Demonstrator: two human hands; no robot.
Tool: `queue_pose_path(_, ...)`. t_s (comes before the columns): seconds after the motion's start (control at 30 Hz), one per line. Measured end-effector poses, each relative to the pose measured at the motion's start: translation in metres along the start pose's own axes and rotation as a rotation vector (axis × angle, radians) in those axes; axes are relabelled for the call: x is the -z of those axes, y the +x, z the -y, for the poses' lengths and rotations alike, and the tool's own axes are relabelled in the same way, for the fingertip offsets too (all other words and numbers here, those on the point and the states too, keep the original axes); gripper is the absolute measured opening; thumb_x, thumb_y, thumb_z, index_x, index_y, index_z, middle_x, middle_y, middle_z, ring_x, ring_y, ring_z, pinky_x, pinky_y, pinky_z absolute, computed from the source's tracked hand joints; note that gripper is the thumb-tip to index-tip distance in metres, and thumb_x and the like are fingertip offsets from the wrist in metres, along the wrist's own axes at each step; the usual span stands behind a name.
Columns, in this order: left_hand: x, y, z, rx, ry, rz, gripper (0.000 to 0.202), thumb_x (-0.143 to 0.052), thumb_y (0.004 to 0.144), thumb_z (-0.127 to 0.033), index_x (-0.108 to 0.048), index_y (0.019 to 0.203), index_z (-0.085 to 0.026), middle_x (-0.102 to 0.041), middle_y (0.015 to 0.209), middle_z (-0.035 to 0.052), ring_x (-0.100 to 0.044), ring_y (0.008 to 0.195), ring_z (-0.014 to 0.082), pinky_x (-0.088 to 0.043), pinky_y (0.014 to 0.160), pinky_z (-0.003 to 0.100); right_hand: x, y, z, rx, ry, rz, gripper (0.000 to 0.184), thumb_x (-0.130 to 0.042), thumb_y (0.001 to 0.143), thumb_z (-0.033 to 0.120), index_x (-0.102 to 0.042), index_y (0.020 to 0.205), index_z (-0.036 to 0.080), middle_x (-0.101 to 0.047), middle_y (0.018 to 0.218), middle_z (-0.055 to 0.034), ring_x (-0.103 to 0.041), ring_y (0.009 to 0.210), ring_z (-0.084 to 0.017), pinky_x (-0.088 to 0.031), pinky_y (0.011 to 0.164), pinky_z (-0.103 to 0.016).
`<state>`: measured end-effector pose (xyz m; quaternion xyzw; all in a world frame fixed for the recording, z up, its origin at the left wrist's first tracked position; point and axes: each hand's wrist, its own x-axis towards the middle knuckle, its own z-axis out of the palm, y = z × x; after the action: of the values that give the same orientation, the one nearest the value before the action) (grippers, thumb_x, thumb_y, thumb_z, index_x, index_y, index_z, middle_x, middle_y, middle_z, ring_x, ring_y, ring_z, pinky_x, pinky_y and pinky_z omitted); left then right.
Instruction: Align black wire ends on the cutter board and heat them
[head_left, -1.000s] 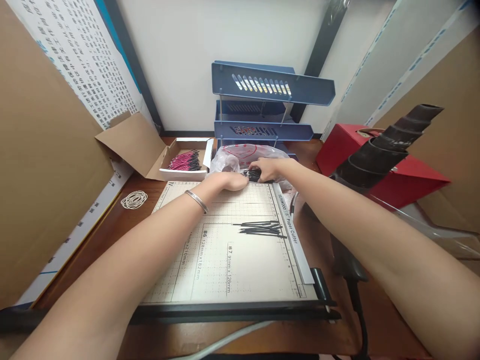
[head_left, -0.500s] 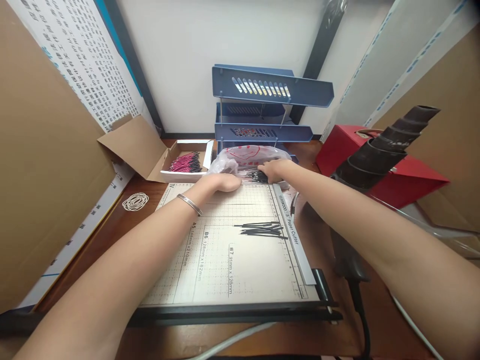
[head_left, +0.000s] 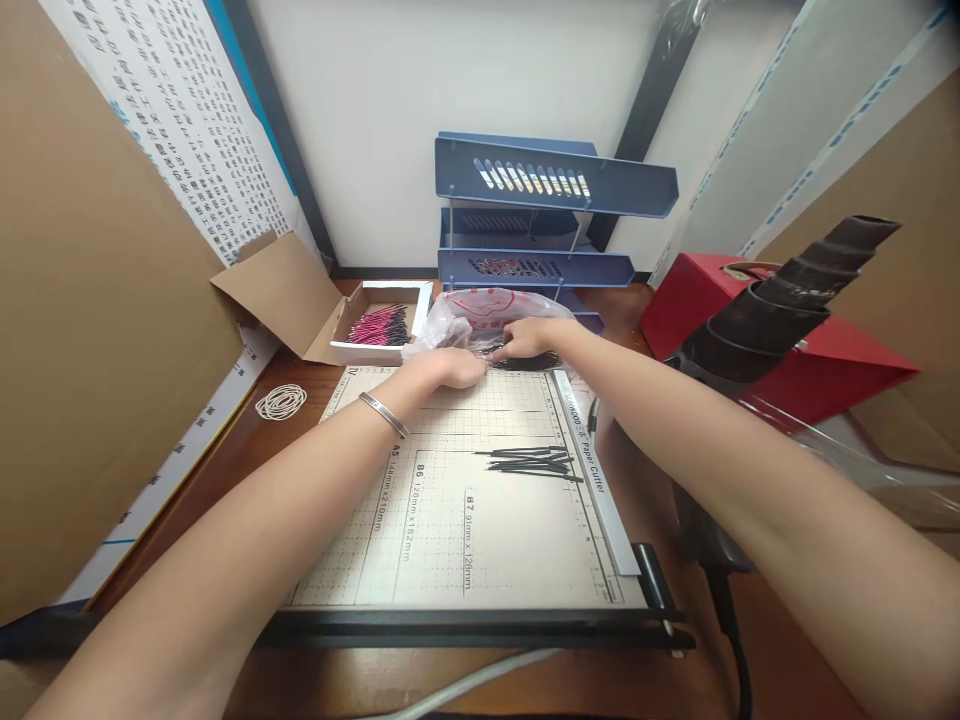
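Note:
At the far edge of the paper cutter [head_left: 442,560] lies a clear plastic bag [head_left: 491,308] with red print. My left hand [head_left: 456,368], a silver bangle on its wrist, is closed on the bag's near edge; most of its fingers are hidden. Just right of it, my right hand [head_left: 529,340] reaches into the bag's mouth with fingers bent down on a bunch of thin black pieces [head_left: 529,362]. Its fingertips nearly meet my left hand. Several thin black strips [head_left: 532,463] lie loosely side by side on the cutter's board.
Left of the bag stands an open carton [head_left: 379,350] holding pink-and-black pieces [head_left: 382,325]. A coil of white cord [head_left: 281,402] rests on the table. Behind is a blue tiered rack [head_left: 555,180]. A black stepped nozzle [head_left: 780,300] stands at right before a red box [head_left: 690,290].
My right hand has shifted left and turned over the black pieces, closer to my left hand. My left hand stays at the bag. The camera view has moved slightly.

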<state>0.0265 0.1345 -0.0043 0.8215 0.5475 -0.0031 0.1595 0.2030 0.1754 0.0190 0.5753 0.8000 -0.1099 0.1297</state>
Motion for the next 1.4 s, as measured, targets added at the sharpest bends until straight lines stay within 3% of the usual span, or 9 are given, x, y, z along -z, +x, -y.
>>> queue_pose_path(0.23,0.006,-0.022,-0.018,-0.023,0.064,0.059,0.052,-0.034,0.107,-0.048,-0.066,0.128,-0.013,-0.064,0.14,0.0185,-0.062,0.126,0.0308,-0.046,0.109,0.047,-0.011,-0.001,0.012,0.045,-0.002,-0.077,0.037,-0.062,0.096,0.047,-0.066,0.117,0.017,-0.068,0.119,-0.0095,-0.065,0.106,-0.02,-0.054,0.098,-0.043)
queue_pose_path(0.4,0.008,-0.032,-0.014,-0.056,0.073,0.008,0.062,-0.021,0.106,-0.046,-0.058,0.141,-0.012,-0.059,0.148,0.018,-0.059,0.133,0.0315,-0.042,0.11,0.041,-0.016,0.003,0.007,0.097,0.036,-0.084,0.036,-0.063,0.097,0.042,-0.064,0.124,0.018,-0.065,0.124,-0.0092,-0.064,0.109,-0.02,-0.055,0.097,-0.043)
queue_pose_path(0.57,0.005,-0.026,-0.017,0.035,0.095,0.024,0.064,-0.021,0.105,-0.046,-0.071,0.122,-0.009,-0.069,0.131,0.0221,-0.067,0.119,0.034,-0.049,0.099,0.04,-0.021,-0.002,0.007,0.096,0.04,-0.127,0.036,-0.064,0.096,0.042,-0.064,0.124,0.017,-0.065,0.126,-0.0099,-0.064,0.111,-0.021,-0.054,0.1,-0.045)
queue_pose_path(0.73,0.007,-0.046,-0.028,0.048,0.116,-0.22,0.051,-0.031,0.104,-0.041,-0.064,0.13,-0.012,-0.061,0.141,0.0193,-0.057,0.128,0.0343,-0.044,0.107,0.044,-0.023,-0.004,0.005,0.154,0.06,-0.136,0.034,-0.065,0.095,0.042,-0.067,0.12,0.018,-0.066,0.125,-0.0092,-0.063,0.113,-0.022,-0.051,0.103,-0.047)
queue_pose_path(0.87,0.022,-0.056,-0.019,0.254,0.131,-0.5,0.053,-0.05,0.097,-0.036,-0.051,0.141,-0.008,-0.051,0.147,0.0271,-0.044,0.136,0.0437,-0.04,0.108,0.054,-0.024,-0.002,0.0,0.15,0.127,-0.132,0.033,-0.071,0.09,0.037,-0.068,0.117,0.018,-0.069,0.121,-0.009,-0.065,0.107,-0.021,-0.052,0.1,-0.045)
queue_pose_path(1.0,0.029,-0.043,-0.003,0.312,0.011,-0.405,0.036,-0.059,0.09,-0.033,-0.067,0.121,-0.016,-0.069,0.123,0.0208,-0.057,0.124,0.0426,-0.046,0.104,0.052,-0.026,-0.006,0.002,0.224,0.264,-0.243,0.036,-0.073,0.087,0.036,-0.067,0.118,0.019,-0.069,0.126,-0.0088,-0.065,0.112,-0.022,-0.05,0.101,-0.036)
queue_pose_path(1.17,0.022,-0.004,0.007,0.325,-0.201,-0.352,0.033,-0.051,0.101,-0.041,-0.068,0.12,-0.018,-0.072,0.116,0.0168,-0.068,0.109,0.0328,-0.056,0.09,0.044,-0.023,-0.005,0.021,0.274,0.48,-0.364,0.043,-0.064,0.092,0.048,-0.062,0.122,0.017,-0.07,0.125,-0.0103,-0.065,0.111,-0.02,-0.051,0.097,-0.031)
queue_pose_path(1.3,0.015,0.015,0.013,0.277,-0.336,-0.278,0.038,-0.06,0.101,-0.043,-0.062,0.126,-0.015,-0.069,0.117,0.0091,-0.07,0.097,0.0198,-0.06,0.085,0.04,-0.017,0.004,0.032,0.2,0.602,-0.365,0.04,-0.043,0.103,0.049,-0.064,0.116,0.017,-0.07,0.124,-0.0097,-0.066,0.11,-0.02,-0.054,0.094,-0.032)
queue_pose_path(1.4,0.014,0.007,0.016,0.255,-0.331,-0.3,0.034,-0.057,0.103,-0.038,-0.064,0.125,-0.014,-0.07,0.12,0.0129,-0.07,0.104,0.0241,-0.059,0.089,0.042,-0.014,0.013,0.039,0.093,0.64,-0.304,0.039,-0.047,0.103,0.048,-0.065,0.111,0.015,-0.072,0.112,-0.0099,-0.068,0.097,-0.018,-0.057,0.085,-0.032)
